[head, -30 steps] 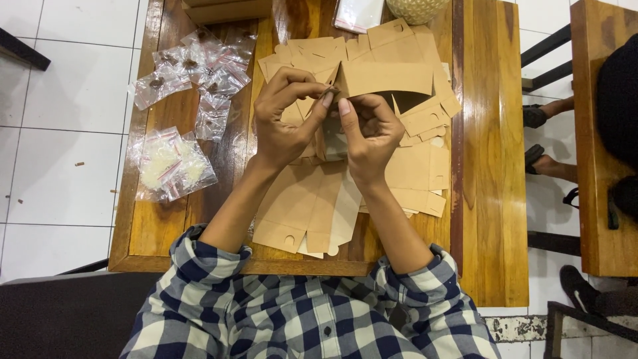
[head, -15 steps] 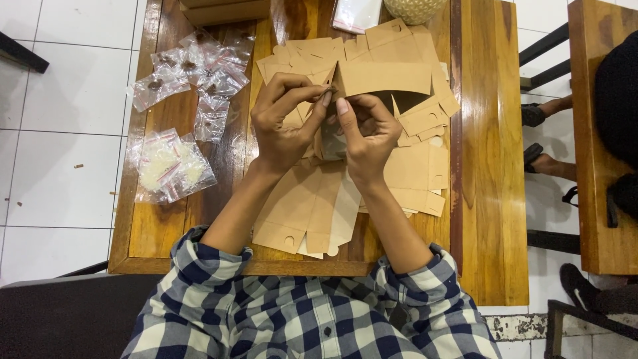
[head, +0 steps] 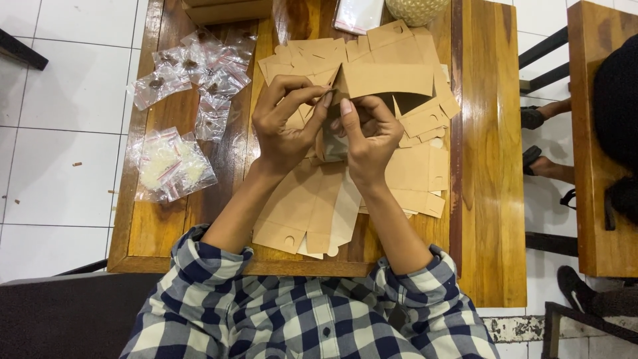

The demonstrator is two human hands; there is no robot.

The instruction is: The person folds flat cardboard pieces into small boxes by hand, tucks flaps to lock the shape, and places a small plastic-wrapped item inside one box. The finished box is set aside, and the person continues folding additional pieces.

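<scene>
My left hand (head: 287,123) and my right hand (head: 367,136) meet over the middle of a wooden table (head: 159,229). Together they pinch a brown cardboard box blank (head: 389,80), partly folded, with one flap standing up above my fingers. Its lower part is hidden between my palms. Under my hands lies a spread of flat brown cardboard blanks (head: 312,213), several overlapping, reaching from the table's far side to its near edge.
Small clear zip bags with dark bits (head: 193,70) lie at the far left. A clear bag of white pieces (head: 169,166) sits nearer. A woven basket (head: 415,8) stands at the far edge. Another person's sandalled feet (head: 541,139) are at the right, beside a wooden bench (head: 598,133).
My hands stay in place over the table. The fingers have shifted slightly on the blank, and its upper flap stands a little more upright.
</scene>
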